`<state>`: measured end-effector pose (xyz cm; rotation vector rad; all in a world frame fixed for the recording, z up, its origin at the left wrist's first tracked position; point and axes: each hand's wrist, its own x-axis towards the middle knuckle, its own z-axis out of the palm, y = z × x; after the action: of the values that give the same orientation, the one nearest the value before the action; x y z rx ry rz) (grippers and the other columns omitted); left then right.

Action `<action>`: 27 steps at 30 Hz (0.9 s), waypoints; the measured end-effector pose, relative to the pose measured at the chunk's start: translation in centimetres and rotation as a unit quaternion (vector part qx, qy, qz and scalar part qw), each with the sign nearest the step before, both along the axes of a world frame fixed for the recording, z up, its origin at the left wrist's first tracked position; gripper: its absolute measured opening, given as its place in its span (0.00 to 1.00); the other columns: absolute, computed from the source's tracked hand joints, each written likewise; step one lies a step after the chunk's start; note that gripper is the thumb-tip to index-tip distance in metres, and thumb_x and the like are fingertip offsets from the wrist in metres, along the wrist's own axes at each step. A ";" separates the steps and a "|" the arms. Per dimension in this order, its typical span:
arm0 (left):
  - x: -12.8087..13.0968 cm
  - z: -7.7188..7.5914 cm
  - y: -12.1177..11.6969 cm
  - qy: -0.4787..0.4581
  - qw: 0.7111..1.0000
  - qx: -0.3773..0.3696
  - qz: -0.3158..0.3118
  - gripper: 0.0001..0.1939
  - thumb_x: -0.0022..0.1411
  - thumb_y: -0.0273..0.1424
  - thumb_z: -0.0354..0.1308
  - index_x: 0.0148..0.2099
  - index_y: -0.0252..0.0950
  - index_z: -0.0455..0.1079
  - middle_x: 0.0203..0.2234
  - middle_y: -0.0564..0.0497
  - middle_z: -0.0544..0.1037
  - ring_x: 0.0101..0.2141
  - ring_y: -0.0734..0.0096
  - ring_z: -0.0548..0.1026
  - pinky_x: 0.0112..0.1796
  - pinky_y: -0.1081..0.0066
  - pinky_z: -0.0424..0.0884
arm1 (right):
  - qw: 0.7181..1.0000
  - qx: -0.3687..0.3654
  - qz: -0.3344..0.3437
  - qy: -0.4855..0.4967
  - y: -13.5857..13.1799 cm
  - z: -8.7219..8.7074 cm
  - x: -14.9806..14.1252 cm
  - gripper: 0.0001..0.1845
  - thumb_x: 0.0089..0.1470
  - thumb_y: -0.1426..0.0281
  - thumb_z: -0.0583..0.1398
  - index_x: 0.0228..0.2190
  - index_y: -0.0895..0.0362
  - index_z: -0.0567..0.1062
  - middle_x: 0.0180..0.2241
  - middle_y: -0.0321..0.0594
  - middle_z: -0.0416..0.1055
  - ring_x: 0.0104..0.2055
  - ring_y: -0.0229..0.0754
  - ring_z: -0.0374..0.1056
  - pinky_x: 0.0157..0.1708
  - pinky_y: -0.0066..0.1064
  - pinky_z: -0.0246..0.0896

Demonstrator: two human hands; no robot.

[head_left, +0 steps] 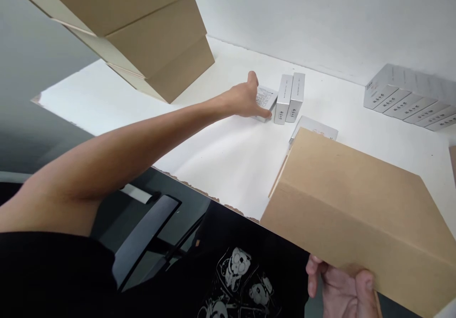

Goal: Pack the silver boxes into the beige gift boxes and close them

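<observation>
My left hand (245,98) reaches across the white table, thumb and fingers around a small silver-white box (266,97) with printed text on its face. Just right of it, two similar boxes (283,100) stand upright side by side. At the lower right my right hand (344,287) grips the near lower edge of a large brown cardboard box (352,194), which overhangs the table's front edge. Another small silver box (317,128) lies flat behind the cardboard box, partly hidden by it. Some fingers of my right hand are hidden under the cardboard.
A stack of brown cardboard boxes (153,37) stands at the upper left of the table (221,151). Several silver boxes stand in a row (409,97) by the white wall at the right. A grey and black chair (142,242) is below the table's chipped front edge.
</observation>
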<state>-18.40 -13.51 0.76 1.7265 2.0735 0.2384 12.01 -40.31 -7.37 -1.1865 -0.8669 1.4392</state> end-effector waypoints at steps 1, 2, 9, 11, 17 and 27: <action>-0.2 0.0 0.2 0.002 1.000 0.009 0.004 0.51 0.45 0.46 0.76 0.67 0.45 0.57 0.46 0.41 0.82 0.48 0.40 0.81 0.44 0.53 0.77 | 1.000 -0.003 0.002 0.012 0.0 -0.3 0.3 0.30 0.65 0.40 0.61 0.38 0.53 0.86 0.31 0.47 0.78 0.28 0.48 0.74 0.19 0.34 0.70; -0.4 -0.1 0.5 0.005 1.000 0.018 0.010 0.51 0.44 0.46 0.77 0.66 0.45 0.58 0.49 0.40 0.81 0.48 0.39 0.81 0.44 0.53 0.77 | 1.000 -0.006 0.006 0.024 0.0 -0.6 0.6 0.30 0.65 0.40 0.62 0.38 0.53 0.86 0.31 0.48 0.78 0.29 0.49 0.74 0.19 0.35 0.70; -0.9 -0.3 1.8 -0.017 0.999 -0.019 0.040 0.57 0.40 0.48 0.80 0.68 0.44 0.58 0.54 0.37 0.79 0.53 0.36 0.78 0.46 0.50 0.78 | 0.998 -0.004 0.043 0.054 -0.3 -1.2 0.9 0.31 0.67 0.42 0.59 0.40 0.56 0.87 0.32 0.51 0.80 0.29 0.50 0.75 0.21 0.37 0.73; -0.7 -0.2 1.5 0.008 0.999 0.017 0.037 0.54 0.41 0.49 0.80 0.66 0.43 0.61 0.52 0.39 0.79 0.53 0.35 0.78 0.47 0.49 0.77 | 0.998 -0.003 0.026 0.053 -0.4 -1.0 0.7 0.30 0.67 0.43 0.60 0.40 0.55 0.87 0.32 0.51 0.80 0.29 0.50 0.76 0.21 0.36 0.72; 0.1 0.2 0.5 0.022 0.995 0.092 0.044 0.39 0.55 0.52 0.73 0.61 0.43 0.64 0.50 0.41 0.78 0.51 0.42 0.77 0.49 0.52 0.75 | 0.999 0.002 0.034 0.032 -0.1 -0.9 0.5 0.32 0.66 0.40 0.60 0.38 0.56 0.86 0.31 0.51 0.79 0.29 0.50 0.75 0.20 0.36 0.70; 1.7 2.2 -1.0 -0.013 0.995 0.091 -0.037 0.24 0.68 0.56 0.60 0.54 0.44 0.70 0.49 0.43 0.79 0.51 0.44 0.77 0.51 0.50 0.74 | 0.998 0.009 0.042 0.045 -0.5 -1.1 0.6 0.30 0.70 0.44 0.57 0.41 0.53 0.88 0.34 0.52 0.81 0.31 0.50 0.77 0.23 0.36 0.73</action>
<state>-16.68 -14.54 3.00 1.8913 2.0199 0.4374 12.61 -40.83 -8.51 -1.0734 -0.8739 1.5383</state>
